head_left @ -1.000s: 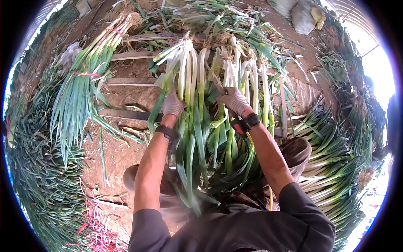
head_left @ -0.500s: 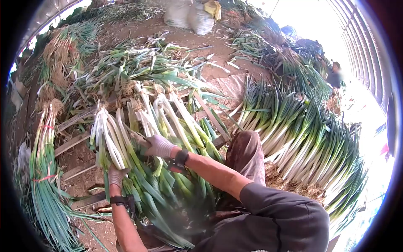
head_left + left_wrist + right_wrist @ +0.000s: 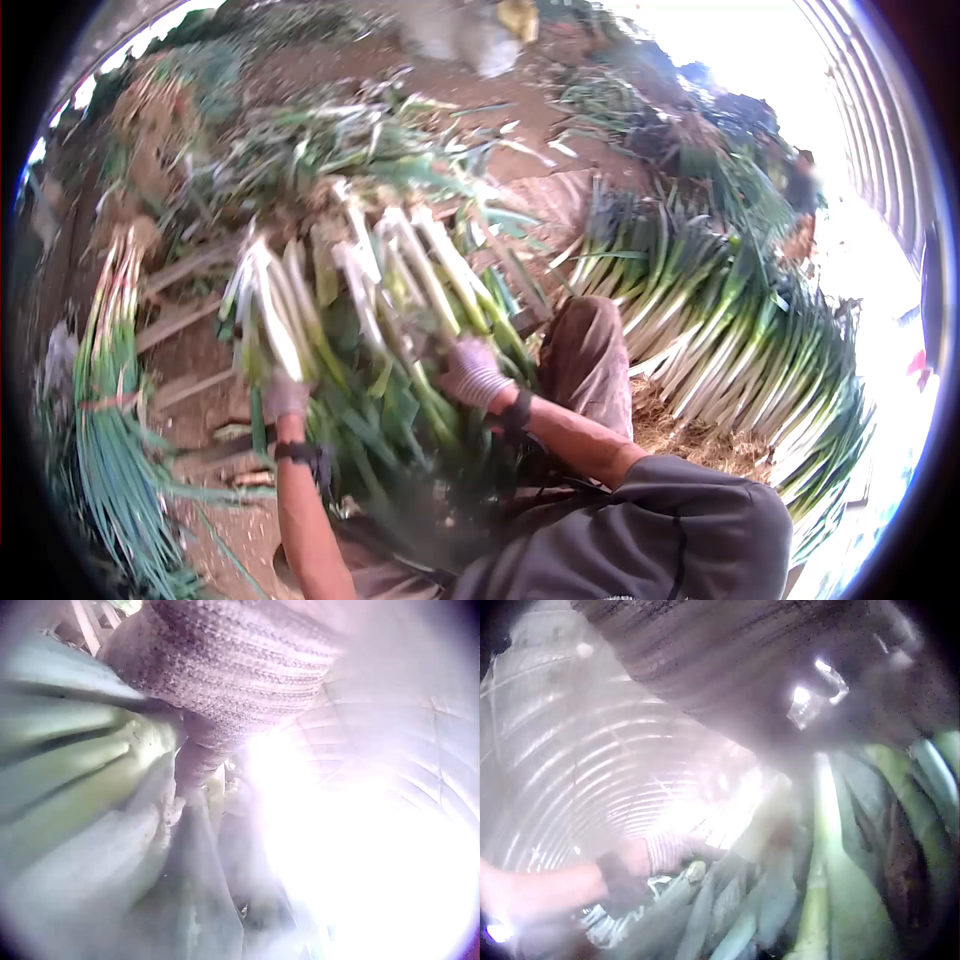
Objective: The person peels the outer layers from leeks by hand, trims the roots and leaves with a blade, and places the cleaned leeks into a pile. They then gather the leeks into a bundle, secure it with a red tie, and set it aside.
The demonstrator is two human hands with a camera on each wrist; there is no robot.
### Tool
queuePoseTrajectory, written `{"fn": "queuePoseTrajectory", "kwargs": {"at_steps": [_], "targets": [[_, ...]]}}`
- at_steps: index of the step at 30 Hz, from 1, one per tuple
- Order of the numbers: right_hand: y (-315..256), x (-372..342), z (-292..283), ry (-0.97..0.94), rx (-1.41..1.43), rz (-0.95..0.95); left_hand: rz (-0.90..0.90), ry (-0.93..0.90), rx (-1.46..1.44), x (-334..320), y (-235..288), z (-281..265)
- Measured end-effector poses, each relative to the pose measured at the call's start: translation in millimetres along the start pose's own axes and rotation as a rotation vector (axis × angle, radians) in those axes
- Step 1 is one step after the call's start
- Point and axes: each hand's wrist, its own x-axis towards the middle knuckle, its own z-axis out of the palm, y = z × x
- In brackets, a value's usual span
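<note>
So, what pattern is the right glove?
The right glove has pale and purplish stripes, clearest in the head view.

No lettering, labels, brands, numbers or signs can be read in the head view or either wrist view.
</note>
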Motion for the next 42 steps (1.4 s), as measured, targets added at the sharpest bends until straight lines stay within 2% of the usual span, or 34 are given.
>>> {"fn": "queuePoseTrajectory", "kwargs": {"at_steps": [1, 2, 3, 4, 5, 6, 7, 8, 11, 12, 13, 15, 18, 20, 22, 25, 26, 28, 32, 33, 36, 38, 40, 42], "targets": [[3.8, 2.1, 6.5, 0.091, -0.108, -0.065, 0.088, -0.057, -0.058, -22.4, 27.5, -26.5], [7.5, 2.9, 13.3, 0.189, -0.221, -0.119, -0.015, -0.113, 0.071, -13.8, 24.9, -23.4], [-4.2, 12.6, -5.6, 0.101, 0.04, -0.108, 0.039, -0.053, -0.037, -7.6, 2.2, -11.1], [-11.8, 25.1, -4.4, 0.117, 0.195, -0.177, 0.178, -0.082, -0.124, -4.8, -1.7, -14.7], [-45.8, 23.6, -24.0, 0.176, 0.385, -0.222, 0.041, -0.095, 0.011, -3.0, 2.7, -13.4], [-63.3, 29.8, -30.7, 0.018, 0.675, -0.276, -0.092, -0.026, 0.111, -5.3, 3.6, -10.0], [-73.2, 44.1, -15.3, -0.046, 0.667, -0.364, -0.127, 0.023, 0.056, -8.5, 4.8, -7.8], [-90.3, 54.5, -7.0, -0.137, 0.771, -0.333, -0.327, -0.109, 0.049, 3.8, 14.6, -13.9], [-140.7, 80.6, 12.8, -0.352, 0.91, -0.108, -0.322, -0.135, -0.139, 12.6, 1.7, -21.4], [-140.7, 102.1, 56.4, -0.266, 0.834, -0.18, -0.253, -0.123, -0.195, 21.6, -12.3, -11.8], [-147.6, 110.6, 67.7, -0.127, 0.561, -0.228, -0.181, -0.109, -0.252, 28.3, -23.8, -2.6], [-154.0, 122.8, 90.0, -0.134, 0.283, -0.12, -0.237, -0.072, -0.227, 12.3, -4.7, -21.3], [-149.9, 122.8, 97.9, -0.135, 0.413, -0.051, -0.191, -0.063, -0.288, 2.5, -2.2, -27.2], [-133.0, 130.4, 123.1, -0.207, 0.466, -0.061, -0.198, -0.07, -0.257, -1.9, 6.3, -31.4], [-126.5, 126.4, 123.7, -0.287, 0.589, -0.021, -0.186, -0.065, -0.265, -4.2, 10.5, -31.6], [-126.4, 132.2, 127.5, -0.363, 0.679, -0.03, -0.189, -0.071, -0.134, -3.3, 17.4, -28.8], [-120.6, 134.6, 125.8, -0.454, 0.771, 0.002, -0.176, -0.077, -0.158, -4.6, 17.2, -28.3], [-131.0, 124.6, 82.4, -0.635, 0.959, 0.066, -0.139, -0.089, -0.183, -2.9, 14.7, -23.6], [-125.2, 119.4, 53.8, -0.398, 1.048, 0.069, -0.138, -0.124, -0.402, 11.1, -12.5, -0.6], [-127.6, 114.2, 46.8, -0.331, 1.145, 0.075, -0.16, -0.13, -0.383, 7.4, -8.2, -4.8], [-130.7, 114.3, 35.8, -0.293, 1.245, 0.121, -0.205, -0.138, -0.269, 3.4, 7.9, -21.9], [-138.2, 115.2, 36.4, -0.279, 1.408, 0.131, -0.237, -0.14, -0.392, 3.4, 2.2, -18.4], [-141.8, 138.1, 66.2, -0.191, 0.431, -0.317, -0.259, -0.142, -0.414, 2.0, 3.7, -16.6], [-150.0, 150.8, 88.5, -0.267, 0.642, -0.175, -0.199, -0.106, -0.29, 6.5, 2.2, -9.5]]}}
